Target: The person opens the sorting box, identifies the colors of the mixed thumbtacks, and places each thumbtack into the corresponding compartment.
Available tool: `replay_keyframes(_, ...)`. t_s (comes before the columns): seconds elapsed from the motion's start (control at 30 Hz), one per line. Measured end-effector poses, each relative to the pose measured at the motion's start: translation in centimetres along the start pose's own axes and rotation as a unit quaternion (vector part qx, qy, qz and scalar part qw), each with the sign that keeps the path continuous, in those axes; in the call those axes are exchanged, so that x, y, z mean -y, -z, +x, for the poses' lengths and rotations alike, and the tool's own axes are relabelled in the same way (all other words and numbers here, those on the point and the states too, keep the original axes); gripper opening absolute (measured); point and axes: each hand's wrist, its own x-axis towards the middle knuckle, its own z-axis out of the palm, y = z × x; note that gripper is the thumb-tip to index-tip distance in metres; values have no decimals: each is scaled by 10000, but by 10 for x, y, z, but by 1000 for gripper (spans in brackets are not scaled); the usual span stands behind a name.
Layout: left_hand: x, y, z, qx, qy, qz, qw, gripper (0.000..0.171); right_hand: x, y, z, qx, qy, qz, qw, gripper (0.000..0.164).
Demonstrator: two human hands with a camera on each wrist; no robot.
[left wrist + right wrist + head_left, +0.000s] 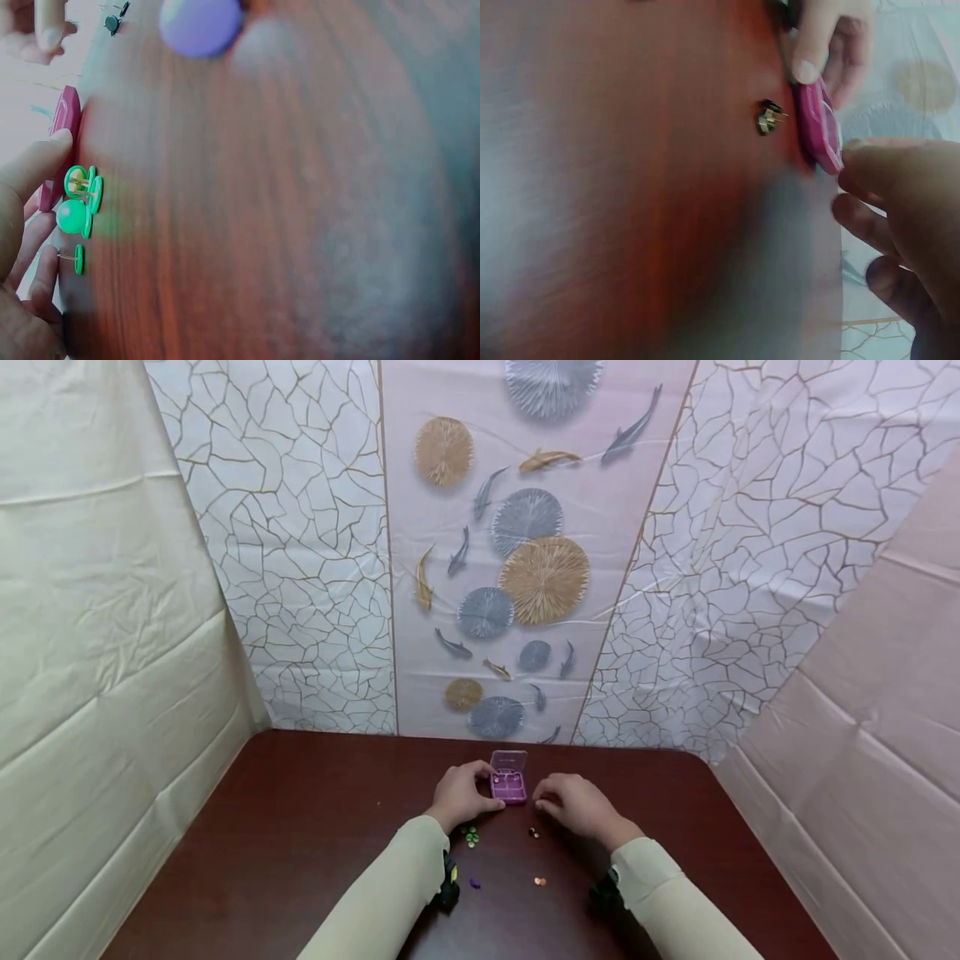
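Note:
A small pink compartment box (508, 795) stands on the table with its clear lid (509, 760) raised at the back. Small pieces lie in its rear compartments. My left hand (459, 795) grips the box's left side, thumb at the front corner. Just right of the box is my right hand (581, 807), its fingers bent; whether a thumbtack sits between the fingertips is hidden. Several green thumbtacks (73, 217) lie beneath the left hand. Black thumbtacks (768, 118) lie in front of the box, near the right hand.
Purple thumbtacks (475, 883) lie nearer to me on the dark red-brown table (300, 852), by the left wrist. Orange thumbtacks (540, 882) lie to their right. A patterned cloth (487, 568) hangs behind the table's far edge.

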Motion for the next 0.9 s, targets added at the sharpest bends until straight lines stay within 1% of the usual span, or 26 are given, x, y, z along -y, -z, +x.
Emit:
replay_keyframes(0.07, -1, 1, 0, 10, 20, 32, 10000, 59, 2, 0, -9, 304, 156, 104, 9994, 5)
replay_keyframes(0.13, -2, 1, 0, 12, 22, 55, 10000, 59, 3, 0, -16, 541, 226, 219, 9980, 5)
replay_keyframes(0.2, -3, 1, 1, 5, 8, 60, 10000, 59, 5, 0, -21, 690, 184, 293, 9970, 6)
replay_keyframes(0.27, -4, 1, 2, -11, -5, 80, 10000, 59, 7, 1, -25, 739, 128, 355, 9965, 6)
replay_keyframes(0.37, -2, 1, 5, -58, 3, 133, 9999, 60, 9, 1, -27, 730, 102, 346, 9967, 6)
replay_keyframes(0.57, 2, -2, 7, -43, 104, 207, 9997, 59, 14, 0, -26, 587, 358, 0, 9976, 5)
replay_keyframes(0.77, 3, -5, 6, -57, 125, 156, 9998, 59, 13, -6, -26, 450, 569, -347, 9968, 4)
replay_keyframes(0.9, 4, -6, 4, -30, 88, 151, 9998, 59, 13, -8, -27, 475, 575, -424, 9963, 5)
